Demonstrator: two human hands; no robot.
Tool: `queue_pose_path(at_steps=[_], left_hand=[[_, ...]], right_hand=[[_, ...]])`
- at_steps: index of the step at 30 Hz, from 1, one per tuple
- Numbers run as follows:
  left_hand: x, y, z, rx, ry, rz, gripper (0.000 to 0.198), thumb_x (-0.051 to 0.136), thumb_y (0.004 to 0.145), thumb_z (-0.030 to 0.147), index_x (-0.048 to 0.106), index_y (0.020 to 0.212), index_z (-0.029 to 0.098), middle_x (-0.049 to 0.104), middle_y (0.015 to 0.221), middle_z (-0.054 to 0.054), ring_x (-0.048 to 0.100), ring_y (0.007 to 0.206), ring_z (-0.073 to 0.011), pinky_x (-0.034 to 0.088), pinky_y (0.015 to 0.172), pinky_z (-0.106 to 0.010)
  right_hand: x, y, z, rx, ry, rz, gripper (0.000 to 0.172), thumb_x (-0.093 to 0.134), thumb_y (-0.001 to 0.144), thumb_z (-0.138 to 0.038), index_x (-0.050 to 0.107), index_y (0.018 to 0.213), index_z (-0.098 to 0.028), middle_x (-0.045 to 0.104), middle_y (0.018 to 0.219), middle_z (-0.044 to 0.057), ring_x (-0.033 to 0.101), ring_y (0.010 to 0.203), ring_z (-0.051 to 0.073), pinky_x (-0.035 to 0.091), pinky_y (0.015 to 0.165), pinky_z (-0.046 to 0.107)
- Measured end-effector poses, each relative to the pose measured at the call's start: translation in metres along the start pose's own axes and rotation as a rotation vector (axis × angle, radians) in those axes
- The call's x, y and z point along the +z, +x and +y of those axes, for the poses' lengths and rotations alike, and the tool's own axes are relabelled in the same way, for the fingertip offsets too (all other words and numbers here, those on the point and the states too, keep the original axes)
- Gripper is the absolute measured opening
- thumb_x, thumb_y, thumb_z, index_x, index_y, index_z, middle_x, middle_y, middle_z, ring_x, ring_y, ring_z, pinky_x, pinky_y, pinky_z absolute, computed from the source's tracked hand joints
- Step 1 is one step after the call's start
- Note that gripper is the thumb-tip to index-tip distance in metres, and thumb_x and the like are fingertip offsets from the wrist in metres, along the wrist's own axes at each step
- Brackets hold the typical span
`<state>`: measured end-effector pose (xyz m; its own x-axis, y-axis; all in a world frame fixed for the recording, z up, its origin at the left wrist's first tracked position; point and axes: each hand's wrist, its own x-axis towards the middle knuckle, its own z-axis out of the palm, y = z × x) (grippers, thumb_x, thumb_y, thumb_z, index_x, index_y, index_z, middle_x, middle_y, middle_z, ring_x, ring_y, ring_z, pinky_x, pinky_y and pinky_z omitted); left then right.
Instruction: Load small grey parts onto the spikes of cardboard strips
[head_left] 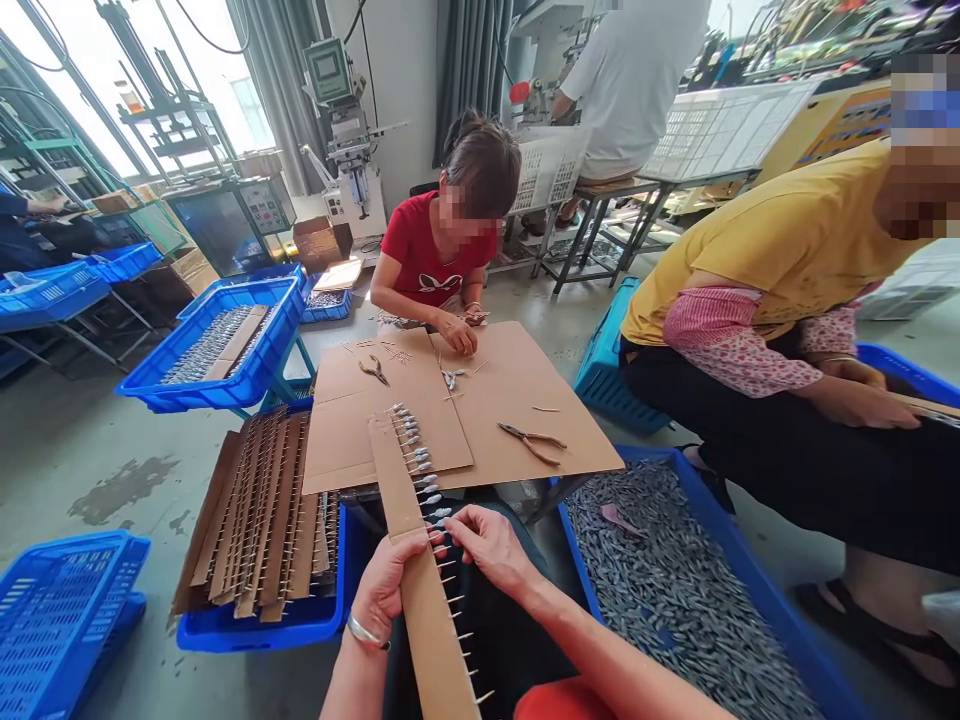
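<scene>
My left hand (388,580) is wrapped round a long cardboard strip (431,640), which slants from my lap up onto the table. Thin toothpick-like sticks jut from the strip's right edge. On the upper sticks sit small grey spindle-shaped pieces (429,488); the lower sticks are bare. My right hand (491,545) is closed in a pinch at the strip's right edge, with a small grey piece (438,514) at its fingertips. Right of my legs, a blue crate (686,480) is filled with many loose grey pieces (667,570).
Pliers (534,440) and a second pair (373,370) lie on the cardboard-covered table (487,440). A co-worker in red (435,250) handles pieces opposite; another in yellow (735,230) sits at right. Stick-lined strips (259,510) fill a crate at left, below a blue tray (172,395).
</scene>
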<state>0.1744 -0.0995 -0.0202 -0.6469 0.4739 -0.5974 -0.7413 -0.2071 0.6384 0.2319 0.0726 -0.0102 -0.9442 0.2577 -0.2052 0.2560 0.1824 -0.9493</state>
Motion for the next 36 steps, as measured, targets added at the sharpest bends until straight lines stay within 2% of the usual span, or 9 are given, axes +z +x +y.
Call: queue_pose_path(at_steps=[23,30,36], left_hand=[[0.004,-0.005,0.004,-0.019,0.001,-0.017,0.033,0.085,0.065,0.019,0.076,0.095,0.009,0.080,0.094,-0.015,0.075,0.083,-0.0262,0.059,0.077,-0.034],[0.007,-0.005,0.001,0.018,0.010,0.054,0.031,0.087,0.060,0.017,0.075,0.088,0.011,0.079,0.079,-0.010,0.073,0.073,-0.0235,0.058,0.068,-0.031],[0.010,-0.007,-0.002,0.093,0.056,0.094,0.032,0.088,0.055,0.017,0.073,0.083,0.011,0.076,0.073,-0.006,0.070,0.064,-0.0205,0.056,0.062,-0.030]], right_hand=[[0.003,-0.003,0.000,-0.019,0.017,-0.002,0.037,0.058,0.086,-0.054,0.065,0.074,-0.020,0.067,0.066,0.001,0.064,0.053,0.017,0.047,0.054,0.027],[-0.006,-0.006,0.000,-0.023,0.100,-0.095,0.025,0.060,0.085,-0.047,0.064,0.087,-0.022,0.070,0.076,0.001,0.066,0.061,0.017,0.046,0.055,0.025],[-0.006,-0.006,-0.006,0.018,0.174,-0.148,0.022,0.063,0.080,-0.043,0.061,0.078,-0.021,0.068,0.073,0.001,0.067,0.064,0.017,0.045,0.052,0.024]])
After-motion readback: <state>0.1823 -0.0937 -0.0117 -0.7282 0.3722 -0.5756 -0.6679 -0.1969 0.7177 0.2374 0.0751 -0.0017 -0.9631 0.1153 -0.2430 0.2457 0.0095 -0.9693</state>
